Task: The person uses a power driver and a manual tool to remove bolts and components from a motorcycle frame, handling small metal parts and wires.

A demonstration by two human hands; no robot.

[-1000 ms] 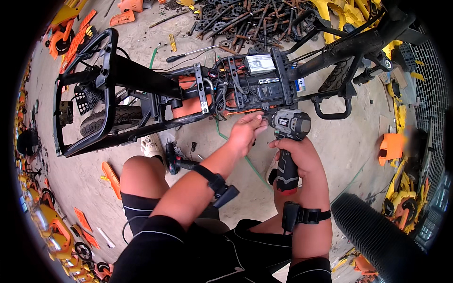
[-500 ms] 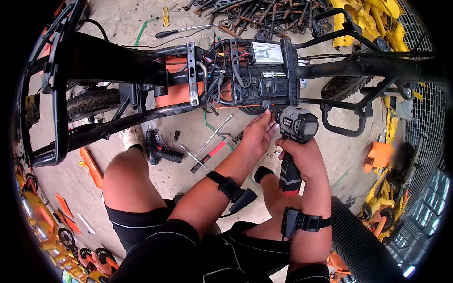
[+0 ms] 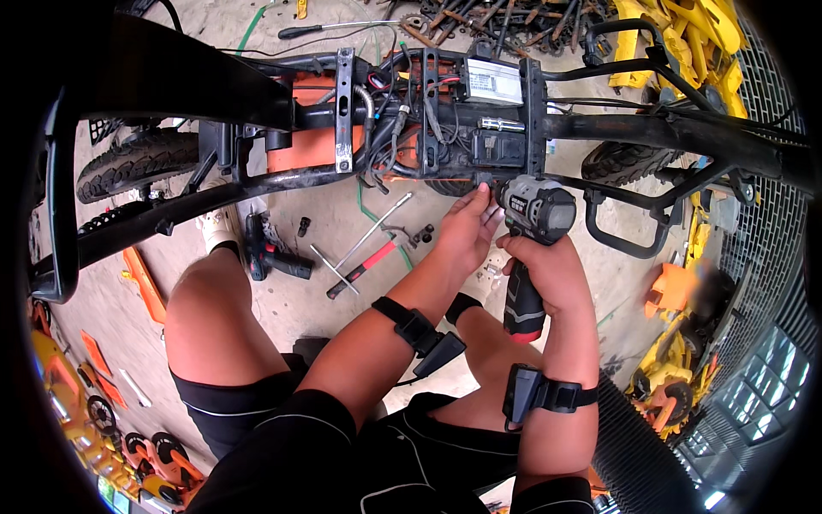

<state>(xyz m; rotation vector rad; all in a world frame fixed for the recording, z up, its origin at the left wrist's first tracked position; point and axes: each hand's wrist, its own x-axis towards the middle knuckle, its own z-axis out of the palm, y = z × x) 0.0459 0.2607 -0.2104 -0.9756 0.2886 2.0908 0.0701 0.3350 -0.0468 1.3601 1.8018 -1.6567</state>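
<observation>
A grey and black cordless impact driver (image 3: 538, 212) with a red base is in my right hand (image 3: 548, 267), its fingers wrapped round the grip. Its nose points left, close to the near edge of a black vehicle frame (image 3: 428, 163). My left hand (image 3: 471, 227) reaches to that same edge, fingers closed together beside the nose. The fingertips are at a small dark part below the frame's middle section; what they pinch, if anything, is too small to make out. Above them, a black box (image 3: 498, 147) and a silver controller box (image 3: 492, 82) sit among cables.
On the floor to the left lie a second cordless driver (image 3: 272, 250), a T-shaped wrench (image 3: 372, 233) and a red-handled hammer (image 3: 364, 267). Treaded tyres (image 3: 141, 167) stand under the frame. Rusty metal parts (image 3: 488, 24) and yellow panels (image 3: 698, 38) are piled beyond.
The whole view has shifted a little, so the frame and floor tools appear higher and further left. Both hands keep nearly the same place at the frame's edge, the driver still held.
</observation>
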